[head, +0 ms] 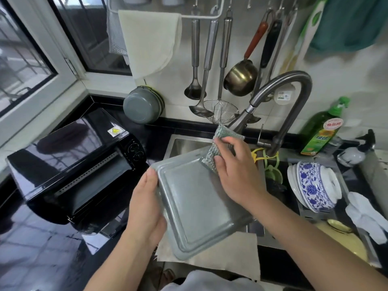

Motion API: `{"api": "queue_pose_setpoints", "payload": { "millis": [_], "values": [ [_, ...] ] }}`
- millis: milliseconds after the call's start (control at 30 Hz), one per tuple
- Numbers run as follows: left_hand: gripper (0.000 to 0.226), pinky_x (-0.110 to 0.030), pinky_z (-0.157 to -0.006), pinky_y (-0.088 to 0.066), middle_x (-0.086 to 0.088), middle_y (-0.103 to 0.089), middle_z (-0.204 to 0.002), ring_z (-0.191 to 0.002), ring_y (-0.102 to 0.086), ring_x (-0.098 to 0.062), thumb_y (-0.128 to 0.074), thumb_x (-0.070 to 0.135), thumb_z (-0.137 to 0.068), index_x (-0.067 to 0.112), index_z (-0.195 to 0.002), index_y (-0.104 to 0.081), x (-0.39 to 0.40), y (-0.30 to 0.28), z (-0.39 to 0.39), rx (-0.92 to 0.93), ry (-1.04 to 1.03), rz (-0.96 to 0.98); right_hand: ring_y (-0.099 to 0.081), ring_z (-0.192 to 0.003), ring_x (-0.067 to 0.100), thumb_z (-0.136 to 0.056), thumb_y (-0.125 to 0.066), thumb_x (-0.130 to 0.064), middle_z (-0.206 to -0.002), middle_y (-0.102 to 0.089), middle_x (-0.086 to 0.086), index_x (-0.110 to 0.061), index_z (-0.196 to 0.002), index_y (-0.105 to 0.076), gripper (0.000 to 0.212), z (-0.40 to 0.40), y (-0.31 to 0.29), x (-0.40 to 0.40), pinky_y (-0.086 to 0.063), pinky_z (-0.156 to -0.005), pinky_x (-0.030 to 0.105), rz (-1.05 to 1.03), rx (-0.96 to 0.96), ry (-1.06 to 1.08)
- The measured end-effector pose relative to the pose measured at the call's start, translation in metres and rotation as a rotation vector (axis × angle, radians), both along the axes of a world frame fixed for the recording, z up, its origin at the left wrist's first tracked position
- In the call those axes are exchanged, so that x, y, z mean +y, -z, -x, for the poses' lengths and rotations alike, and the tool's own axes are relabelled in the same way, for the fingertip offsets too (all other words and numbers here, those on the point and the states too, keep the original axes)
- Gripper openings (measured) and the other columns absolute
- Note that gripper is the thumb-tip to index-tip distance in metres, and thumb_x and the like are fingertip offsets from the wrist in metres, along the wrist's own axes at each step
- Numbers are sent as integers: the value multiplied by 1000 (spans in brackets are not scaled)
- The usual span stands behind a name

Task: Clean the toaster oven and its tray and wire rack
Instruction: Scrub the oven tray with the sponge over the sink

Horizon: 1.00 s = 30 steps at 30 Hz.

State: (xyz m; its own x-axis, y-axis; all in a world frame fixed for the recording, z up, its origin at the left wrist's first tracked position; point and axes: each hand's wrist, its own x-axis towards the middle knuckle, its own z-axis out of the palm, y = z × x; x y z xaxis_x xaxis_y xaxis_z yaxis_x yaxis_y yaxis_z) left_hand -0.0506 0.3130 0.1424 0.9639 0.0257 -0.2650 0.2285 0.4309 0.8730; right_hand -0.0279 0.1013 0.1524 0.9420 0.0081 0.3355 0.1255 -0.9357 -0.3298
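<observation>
Tray (pixel 195 204) held tilted over the sink (pixel 184 143), its underside toward the camera, one corner low at 6 o'clock over a beige cloth (pixel 235 255) that drapes the front edge of the counter. The left hand (pixel 144 208) grips the tray's edge at 9 o'clock, thumb curled over the rim and fingers hidden behind it. The right hand (pixel 235 171) pinches a grey scrubbing cloth (pixel 218 143) between thumb and fingers and presses it against the tray's corner at 12 o'clock, right below the spout of the curved tap (pixel 279 97). The black toaster oven (pixel 77 162) sits on the dark counter at 9 o'clock from the tray, just beside the left hand, its door side facing the sink. At 3 o'clock a blue-and-white bowl (pixel 315 185) stands on edge in a drying rack, and a green soap bottle (pixel 323 129) stands at 2 o'clock against the wall. Ladles and a strainer hang on the wall at 12 o'clock.
</observation>
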Motion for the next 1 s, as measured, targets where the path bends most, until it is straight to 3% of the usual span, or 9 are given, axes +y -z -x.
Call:
{"api": "queue_pose_setpoints", "payload": {
  "millis": [133, 200, 267, 367, 433, 500, 700, 833, 1000],
  "values": [
    [38, -40, -86, -61, -17, -73, -122, -109, -73, -28, -44, 35, -112, 15, -119, -75, -3, 2, -4, 8, 1, 22, -2, -155, 22, -107, -24, -44, -168, -6, 5, -20, -161, -11, 61, 25, 19, 44, -5, -126, 46, 189, 18, -358],
    [34, -47, -93, -58, -17, -72, -125, -112, -70, -31, -51, 36, -107, 16, -118, -75, 2, 2, -8, 1, -47, 26, 7, -155, 20, -108, -14, -47, -168, 6, 1, -24, -161, 1, 60, 17, 20, 29, -1, -126, 48, 181, 72, -240],
    [30, -50, -97, -56, -15, -73, -126, -115, -70, -32, -54, 35, -104, 18, -115, -76, 12, 3, -13, 19, -121, 59, 1, -155, 22, -105, -6, -50, -168, 1, 1, -28, -159, 5, 60, -2, 18, -2, -9, -125, 51, 20, 272, 57],
    [32, -50, -94, -59, -12, -74, -126, -116, -72, -31, -52, 36, -107, 17, -118, -75, 22, 11, -16, 60, -183, 57, -28, -145, 21, -103, -15, -53, -160, -23, -1, -30, -159, -5, 61, 8, 31, -7, -30, -112, 35, -262, 341, 142],
    [32, -46, -90, -60, -10, -75, -123, -114, -73, -28, -51, 36, -108, 18, -116, -76, 20, 17, -15, 97, -231, 75, -26, -145, 18, -104, -20, -52, -160, -21, -4, -29, -159, -11, 60, 27, 44, 7, -32, -112, 33, -291, 203, 165],
    [31, -45, -87, -62, -8, -77, -119, -109, -75, -26, -51, 37, -108, 19, -112, -76, 13, 24, -11, 148, -301, 127, -23, -147, 19, -104, -25, -50, -163, -17, -5, -31, -159, -12, 60, 31, 53, 10, -33, -117, 39, -420, 229, 241],
    [30, -43, -93, -57, 4, -78, -107, -110, -72, -20, -40, 34, -111, 29, -103, -69, -37, 38, -4, 161, -407, 90, -53, -127, 27, -106, -40, -28, -149, -47, 4, -25, -157, -24, 53, 14, 69, 59, -43, -109, 49, -1323, 468, 606],
    [29, -51, -98, -53, -5, -67, -105, -98, -64, -21, -38, 35, -112, 29, -96, -62, -43, 52, -10, 52, -397, -105, -61, -114, 32, -103, -41, -22, -126, -62, 11, -21, -136, -47, 33, 14, 82, 77, -49, -102, 50, -1425, 637, 663],
    [28, -45, -82, -54, 3, -59, -89, -82, -58, -13, -41, 43, -106, 36, -80, -50, -38, 81, -29, 22, -389, -316, -71, -84, 24, -99, -49, -6, -102, -76, 14, -10, -102, -70, 22, 30, 95, 103, -61, -83, 46, -1694, 950, 551]
  ]
}}
